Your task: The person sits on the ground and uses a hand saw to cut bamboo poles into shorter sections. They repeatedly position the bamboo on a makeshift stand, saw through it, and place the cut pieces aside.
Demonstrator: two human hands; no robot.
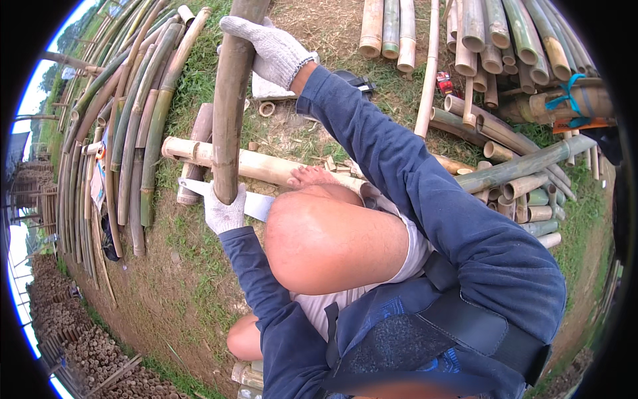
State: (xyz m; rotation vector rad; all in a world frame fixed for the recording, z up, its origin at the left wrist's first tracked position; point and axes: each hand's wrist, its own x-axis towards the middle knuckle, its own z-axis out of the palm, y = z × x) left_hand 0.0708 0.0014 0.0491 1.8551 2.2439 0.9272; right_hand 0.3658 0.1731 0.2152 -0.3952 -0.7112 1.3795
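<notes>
A thick brown-green bamboo pole point(234, 113) stands nearly upright in front of me, running from the top edge down to my left hand. My right hand point(276, 53), in a white knitted glove, wraps its fingers round the upper part of the pole. Lower down, my left hand point(224, 211), gloved the same way, is closed at the pole's near end. A pale flat strip point(258, 207) sticks out on both sides of that hand; its kind cannot be made out. My bare knee point(332, 243) is just right of it.
A pale bamboo pole point(256, 166) lies crosswise on the ground by my foot, with a short brown piece point(201, 126) beside it. Long bamboo poles point(156, 120) line the left. Cut bamboo point(495, 40) is piled at the far right. A green pole point(531, 163) rests across shorter pieces.
</notes>
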